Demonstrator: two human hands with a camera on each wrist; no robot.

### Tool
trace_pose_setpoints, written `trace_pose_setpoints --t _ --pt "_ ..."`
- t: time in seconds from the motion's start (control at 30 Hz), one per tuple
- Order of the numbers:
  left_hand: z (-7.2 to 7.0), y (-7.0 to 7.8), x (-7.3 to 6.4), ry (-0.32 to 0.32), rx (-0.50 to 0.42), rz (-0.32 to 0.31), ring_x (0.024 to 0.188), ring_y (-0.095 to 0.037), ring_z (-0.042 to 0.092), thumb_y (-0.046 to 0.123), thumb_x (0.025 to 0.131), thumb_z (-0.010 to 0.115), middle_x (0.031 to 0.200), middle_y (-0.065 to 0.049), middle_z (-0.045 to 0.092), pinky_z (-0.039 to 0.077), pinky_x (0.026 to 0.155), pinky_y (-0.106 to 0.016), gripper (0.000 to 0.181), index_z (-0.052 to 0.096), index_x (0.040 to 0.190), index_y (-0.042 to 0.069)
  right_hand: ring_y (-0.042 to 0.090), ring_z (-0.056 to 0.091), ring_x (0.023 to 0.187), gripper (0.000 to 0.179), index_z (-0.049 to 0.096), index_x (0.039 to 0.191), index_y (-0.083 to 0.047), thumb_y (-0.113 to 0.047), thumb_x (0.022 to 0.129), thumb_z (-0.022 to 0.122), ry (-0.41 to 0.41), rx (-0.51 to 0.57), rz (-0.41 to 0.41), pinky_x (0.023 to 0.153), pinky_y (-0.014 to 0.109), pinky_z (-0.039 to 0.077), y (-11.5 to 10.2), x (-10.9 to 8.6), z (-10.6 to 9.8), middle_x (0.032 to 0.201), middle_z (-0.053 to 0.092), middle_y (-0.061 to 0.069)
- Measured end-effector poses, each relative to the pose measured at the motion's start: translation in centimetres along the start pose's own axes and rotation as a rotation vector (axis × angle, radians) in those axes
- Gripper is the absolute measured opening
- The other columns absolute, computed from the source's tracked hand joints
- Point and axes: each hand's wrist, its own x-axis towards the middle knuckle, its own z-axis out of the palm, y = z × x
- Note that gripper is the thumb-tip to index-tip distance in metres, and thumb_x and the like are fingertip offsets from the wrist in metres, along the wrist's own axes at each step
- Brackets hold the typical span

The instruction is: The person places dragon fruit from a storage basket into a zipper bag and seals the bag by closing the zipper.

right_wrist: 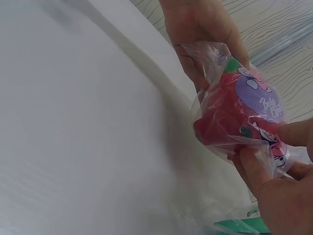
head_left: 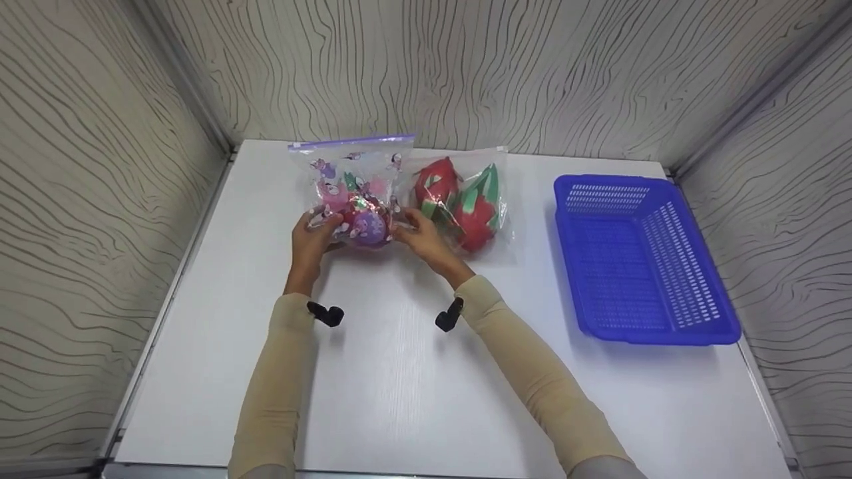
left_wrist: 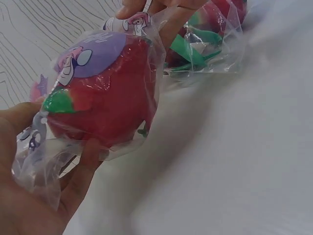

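A clear zip bag [head_left: 353,176] with a purple top edge and printed cartoon figures holds a red dragon fruit [left_wrist: 115,93] with green-tipped scales. It looks like a model, though the frames do not settle that. My left hand [head_left: 311,236] grips the bag's lower left side, thumb in front and fingers beneath in the left wrist view. On the lower right side, my right hand [head_left: 424,239] pinches the plastic between thumb and fingers. The bag's lower end is lifted off the white table [head_left: 393,372]. Beside it lies a second clear bag [head_left: 502,199] with two more red-and-green dragon fruits [head_left: 474,223].
A blue plastic basket [head_left: 602,266] with slotted sides stands on the table's right. Wood-patterned panels [head_left: 426,73] enclose the back and both sides. Each wrist carries a small black camera mount [head_left: 326,314] over tan sleeves [head_left: 283,372].
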Motion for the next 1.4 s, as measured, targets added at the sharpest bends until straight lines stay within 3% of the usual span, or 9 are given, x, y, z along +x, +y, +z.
trace_pose_setpoints --t 0.17,0.37,0.6,0.8,0.93,1.03,1.23,1.4 --pt "-0.7 0.0 0.6 0.009 -0.025 -0.054 0.099 -0.015 0.075 0.030 0.098 0.078 0.157 -0.023 0.054 0.065 0.093 -0.043 0.091 0.026 0.167 0.002 0.040 0.055 0.143 0.056 0.045 0.153 0.003 0.001 0.100 0.063 0.002 -0.014 0.002 0.117 0.043 0.052 0.9 0.2 0.5 0.158 0.049 0.028" --pt "-1.3 0.4 1.2 -0.028 0.000 -0.064 0.087 -0.009 0.074 0.022 0.102 0.071 0.149 -0.025 0.059 0.064 0.095 -0.046 0.069 0.040 0.161 0.003 0.036 0.050 0.149 0.065 0.041 0.159 -0.001 0.002 0.097 0.064 0.013 -0.073 0.011 0.121 0.043 0.047 1.5 0.1 0.5 0.160 0.049 0.024" --pt "-2.3 0.7 1.8 -0.076 0.072 -0.103 0.104 -0.019 0.073 0.027 0.102 0.071 0.152 -0.020 0.058 0.062 0.101 -0.047 0.071 0.039 0.162 0.007 0.037 0.042 0.154 0.067 0.040 0.160 0.000 0.000 0.097 0.062 -0.012 -0.081 0.008 0.126 0.047 0.039 2.0 -0.3 0.7 0.162 0.046 0.024" --pt "-2.4 0.5 2.1 -0.085 0.115 -0.119 0.108 -0.024 0.072 0.032 0.098 0.077 0.148 -0.018 0.062 0.061 0.103 -0.046 0.073 0.046 0.158 0.004 0.037 0.042 0.153 0.067 0.040 0.160 0.001 -0.001 0.097 0.063 -0.008 -0.096 0.016 0.126 0.047 0.040 2.2 -0.3 0.7 0.161 0.047 0.024" --pt "-2.5 0.6 2.0 -0.075 0.150 -0.117 0.115 -0.034 0.071 0.035 0.097 0.077 0.141 -0.018 0.065 0.060 0.104 -0.046 0.068 0.053 0.151 0.003 0.037 0.048 0.150 0.067 0.041 0.159 0.001 -0.003 0.097 0.064 -0.012 -0.105 0.029 0.123 0.046 0.044 2.1 -0.2 0.3 0.162 0.047 0.023" --pt "-2.7 0.9 1.9 -0.075 0.184 -0.108 0.119 -0.037 0.071 0.037 0.099 0.075 0.139 -0.020 0.064 0.060 0.105 -0.046 0.068 0.050 0.152 0.001 0.038 0.050 0.148 0.065 0.042 0.159 0.001 -0.004 0.098 0.063 -0.012 -0.134 0.038 0.123 0.046 0.045 1.9 -0.1 -0.1 0.163 0.046 0.023" --pt "-3.4 1.6 1.9 -0.058 0.225 -0.060 0.106 -0.020 0.069 0.042 0.102 0.069 0.141 -0.022 0.061 0.059 0.103 -0.042 0.071 0.044 0.152 -0.002 0.038 0.054 0.145 0.059 0.046 0.156 0.000 -0.010 0.101 0.063 -0.030 -0.211 0.063 0.121 0.048 0.047 0.7 -0.9 -1.7 0.161 0.049 0.023" --pt "-3.6 2.5 2.1 0.056 0.337 0.035 0.117 -0.030 0.063 0.037 0.101 0.068 0.141 -0.026 0.058 0.055 0.106 -0.045 0.068 0.043 0.150 -0.004 0.038 0.059 0.139 0.052 0.053 0.151 -0.003 -0.015 0.102 0.066 -0.046 -0.293 0.048 0.117 0.048 0.050 -0.6 -1.9 -3.8 0.156 0.053 0.022"
